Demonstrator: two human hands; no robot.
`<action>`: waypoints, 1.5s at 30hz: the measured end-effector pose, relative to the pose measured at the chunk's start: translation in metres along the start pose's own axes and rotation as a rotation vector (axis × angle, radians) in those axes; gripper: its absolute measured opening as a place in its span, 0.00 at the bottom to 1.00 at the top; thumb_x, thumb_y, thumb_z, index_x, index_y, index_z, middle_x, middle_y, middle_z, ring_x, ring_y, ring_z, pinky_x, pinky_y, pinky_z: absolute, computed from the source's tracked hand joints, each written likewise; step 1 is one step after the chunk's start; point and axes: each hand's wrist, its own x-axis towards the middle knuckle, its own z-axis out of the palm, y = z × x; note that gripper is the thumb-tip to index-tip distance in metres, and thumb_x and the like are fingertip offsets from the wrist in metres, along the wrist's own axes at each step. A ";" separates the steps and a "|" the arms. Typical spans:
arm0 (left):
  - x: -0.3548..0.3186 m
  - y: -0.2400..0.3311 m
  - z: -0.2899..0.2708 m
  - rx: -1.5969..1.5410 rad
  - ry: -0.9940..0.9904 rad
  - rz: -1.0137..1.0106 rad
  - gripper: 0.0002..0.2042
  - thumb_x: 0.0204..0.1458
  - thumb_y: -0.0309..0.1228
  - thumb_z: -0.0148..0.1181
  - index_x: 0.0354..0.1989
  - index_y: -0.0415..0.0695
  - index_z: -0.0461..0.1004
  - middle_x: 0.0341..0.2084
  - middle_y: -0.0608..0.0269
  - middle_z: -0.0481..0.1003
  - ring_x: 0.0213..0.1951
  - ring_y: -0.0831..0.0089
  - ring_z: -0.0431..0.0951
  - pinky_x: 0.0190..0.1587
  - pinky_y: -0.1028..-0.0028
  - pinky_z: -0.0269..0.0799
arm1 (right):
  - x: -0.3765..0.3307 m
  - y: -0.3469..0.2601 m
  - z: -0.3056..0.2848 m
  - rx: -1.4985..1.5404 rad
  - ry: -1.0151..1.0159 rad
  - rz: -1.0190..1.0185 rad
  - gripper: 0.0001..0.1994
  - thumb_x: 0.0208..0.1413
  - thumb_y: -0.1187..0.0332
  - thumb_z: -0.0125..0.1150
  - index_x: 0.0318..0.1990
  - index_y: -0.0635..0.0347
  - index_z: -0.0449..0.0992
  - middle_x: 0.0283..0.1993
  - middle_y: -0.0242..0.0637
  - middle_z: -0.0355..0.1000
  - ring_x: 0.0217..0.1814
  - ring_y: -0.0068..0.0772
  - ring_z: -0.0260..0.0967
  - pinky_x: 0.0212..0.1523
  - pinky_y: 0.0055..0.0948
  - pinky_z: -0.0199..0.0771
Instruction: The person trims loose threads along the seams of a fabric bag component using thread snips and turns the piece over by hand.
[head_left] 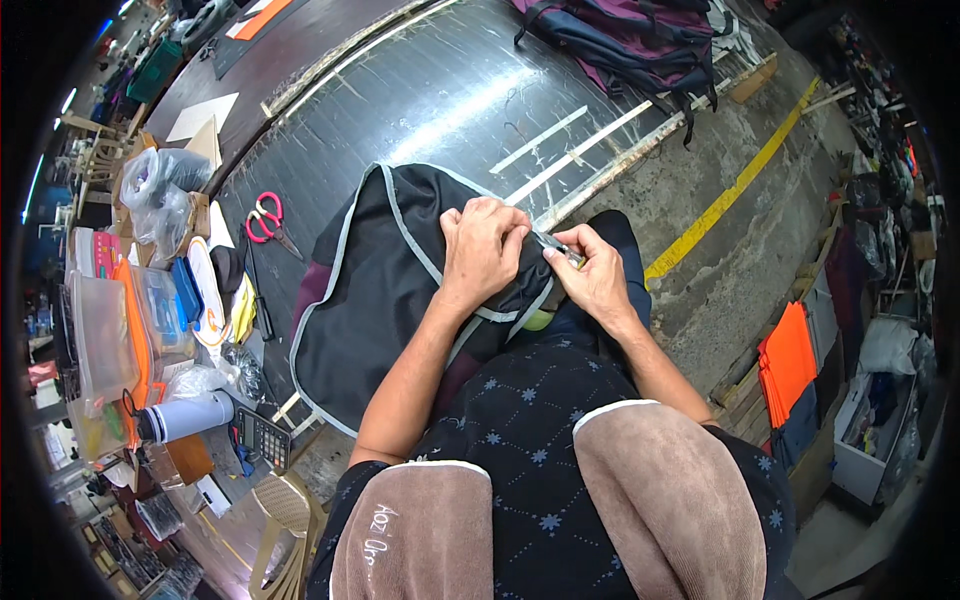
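Dark and scuffed, one worktable (345, 140) stretches beyond the left hand (485, 250), and one yellow stripe (735, 190) crosses the floor (690, 320) past the right hand (595, 275). Left of the left hand lie one pair of pink-handled scissors (277, 230), one calculator (262, 438) and one bottle (190, 416); purple-and-black bags (640, 45), too heaped to count, lie beyond the right hand. One black fabric piece (360, 340), soft, creased, edged in grey binding with some maroon, spreads beneath and left of the left hand, whose curled fingers pinch it. Bent almost closed, the right hand grips one small metal tool (560, 248) beside the left fingertips; whether it touches the fabric cannot be told
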 end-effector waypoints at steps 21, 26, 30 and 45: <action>-0.002 -0.048 -0.190 0.432 0.862 -0.161 0.34 0.56 0.12 0.53 0.76 0.39 0.68 0.73 0.47 0.71 0.75 0.54 0.69 0.80 0.57 0.61 | -0.030 -0.009 -0.012 0.415 -0.328 -0.260 0.19 0.66 0.78 0.72 0.63 0.59 0.86 0.35 0.19 0.70 0.31 0.10 0.55 0.33 0.20 0.58; -0.011 0.007 -0.129 0.091 0.294 0.039 0.28 0.50 0.15 0.58 0.62 0.46 0.84 0.59 0.56 0.82 0.68 0.52 0.76 0.74 0.53 0.65 | -0.020 -0.006 0.005 0.510 -0.270 -0.117 0.08 0.74 0.71 0.71 0.55 0.63 0.87 0.43 0.25 0.82 0.35 0.08 0.66 0.35 0.18 0.66; -0.019 0.034 -0.090 0.141 -0.130 0.211 0.23 0.53 0.23 0.73 0.58 0.57 0.87 0.60 0.63 0.82 0.67 0.54 0.78 0.71 0.50 0.65 | -0.009 0.001 0.007 0.779 -0.014 0.035 0.12 0.82 0.59 0.62 0.49 0.60 0.79 0.36 0.23 0.73 0.32 0.11 0.65 0.34 0.20 0.69; 0.082 -0.053 -0.111 -0.865 0.591 -0.195 0.10 0.73 0.29 0.70 0.56 0.39 0.87 0.46 0.68 0.88 0.47 0.81 0.84 0.54 0.78 0.79 | 0.034 -0.024 0.014 0.534 0.075 -0.090 0.21 0.70 0.66 0.78 0.63 0.68 0.83 0.32 0.13 0.58 0.32 0.09 0.52 0.34 0.17 0.55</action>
